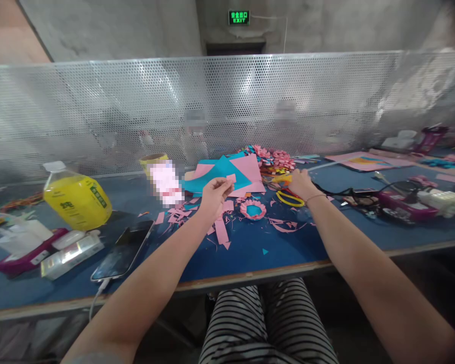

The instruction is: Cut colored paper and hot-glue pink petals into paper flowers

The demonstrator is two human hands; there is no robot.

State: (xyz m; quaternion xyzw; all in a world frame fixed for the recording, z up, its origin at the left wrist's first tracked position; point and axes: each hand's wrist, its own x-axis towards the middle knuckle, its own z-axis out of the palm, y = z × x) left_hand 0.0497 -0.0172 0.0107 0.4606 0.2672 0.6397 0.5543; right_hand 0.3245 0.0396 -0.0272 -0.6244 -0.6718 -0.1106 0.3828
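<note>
Between thumb and fingertips my left hand (215,194) pinches a small pink paper piece (231,178). It is raised over a stack of teal and pink paper sheets (246,174). Further right, my right hand (302,184) has its fingers closed at yellow-handled scissors (282,179); its grip is partly hidden. Yellow handle loops (290,199) show just below that hand. A round folded-paper piece (246,203), with a pink pleated rim and teal centre, lies between the hands. Pink paper scraps (222,230) are scattered below my left hand.
A yellow-labelled bottle (78,202), a phone on a cable (123,250) and a silver box (72,255) stand left. Pink paper flowers (280,159) are piled behind the sheets. Cables and a purple power strip (405,206) lie right. A perforated metal screen (227,101) closes the back.
</note>
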